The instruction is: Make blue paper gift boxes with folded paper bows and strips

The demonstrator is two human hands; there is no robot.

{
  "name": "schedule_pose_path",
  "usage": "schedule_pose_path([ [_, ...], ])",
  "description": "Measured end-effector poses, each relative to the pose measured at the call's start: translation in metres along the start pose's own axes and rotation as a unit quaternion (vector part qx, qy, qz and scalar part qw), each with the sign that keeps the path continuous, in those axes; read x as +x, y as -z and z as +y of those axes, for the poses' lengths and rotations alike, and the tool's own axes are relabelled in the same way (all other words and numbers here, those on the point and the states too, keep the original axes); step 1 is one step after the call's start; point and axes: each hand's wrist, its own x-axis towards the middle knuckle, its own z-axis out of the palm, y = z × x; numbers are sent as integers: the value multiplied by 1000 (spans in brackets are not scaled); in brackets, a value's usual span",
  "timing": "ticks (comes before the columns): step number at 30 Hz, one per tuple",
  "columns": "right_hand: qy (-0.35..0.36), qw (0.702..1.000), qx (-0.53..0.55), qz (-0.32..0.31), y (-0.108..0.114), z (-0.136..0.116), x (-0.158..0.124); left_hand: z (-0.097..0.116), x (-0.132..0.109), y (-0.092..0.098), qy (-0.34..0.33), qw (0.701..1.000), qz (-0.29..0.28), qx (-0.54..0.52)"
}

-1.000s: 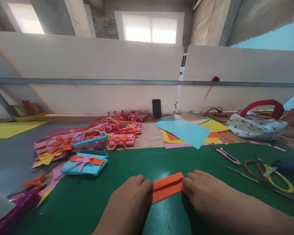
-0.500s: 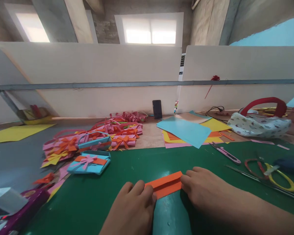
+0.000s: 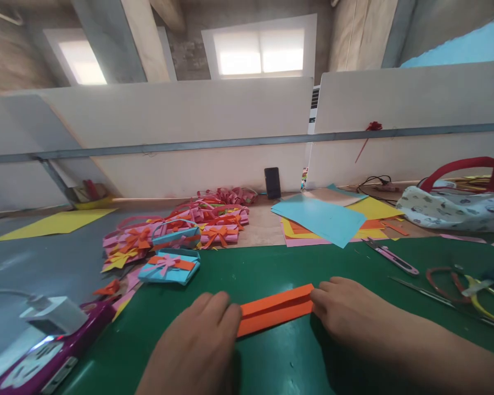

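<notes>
Between my hands lies a folded strip of orange paper (image 3: 276, 310), with a crease or raised fold along its length, tilted up toward the right. My left hand (image 3: 203, 332) grips its left end, the fingers closed over the edge. At the far end, my right hand (image 3: 340, 304) pinches the right edge, with the thumb hidden. Beneath the strip is a green mat (image 3: 218, 269). Beyond my left hand sits a small light-blue paper bag (image 3: 173, 269) with an orange band and a pink bow.
Pink paper bags with bows (image 3: 189, 216) are heaped at the back left. Coloured sheets (image 3: 321, 216) lie behind the mat. To the right are a pink craft knife (image 3: 391, 258), tweezers (image 3: 422, 291) and scissors (image 3: 486, 304). A purple power strip (image 3: 61, 351) stands at the near left.
My left hand has slid left along the orange strip, baring more of it. The view has turned a little left, so the surroundings sit further right.
</notes>
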Motion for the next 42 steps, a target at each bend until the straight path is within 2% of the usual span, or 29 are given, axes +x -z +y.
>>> schedule_pose_path([
  [3,-4,1000,-5,7,-1,2,3,12,21,7,-36,996,-29,-80],
  [6,8,999,-25,21,5,2,7,19,37,4,-48,994,-65,-80],
  [12,76,996,-39,29,19,1,15,23,40,-3,-96,995,-34,-22],
  [18,41,999,-33,-1,14,2,18,16,46,-5,-112,993,-25,-4],
  [21,1,1000,0,9,12,2,19,9,51,-12,-100,994,-21,-43],
  [25,-56,997,39,26,7,3,24,3,51,-22,-68,992,12,-104],
  [29,-117,989,86,34,1,4,31,1,49,-25,-49,990,29,-126],
  [37,-123,976,177,10,9,8,32,-8,49,-22,-11,980,-28,-197],
  [42,-135,974,179,33,10,8,28,-10,49,-22,-38,970,-11,-241],
])
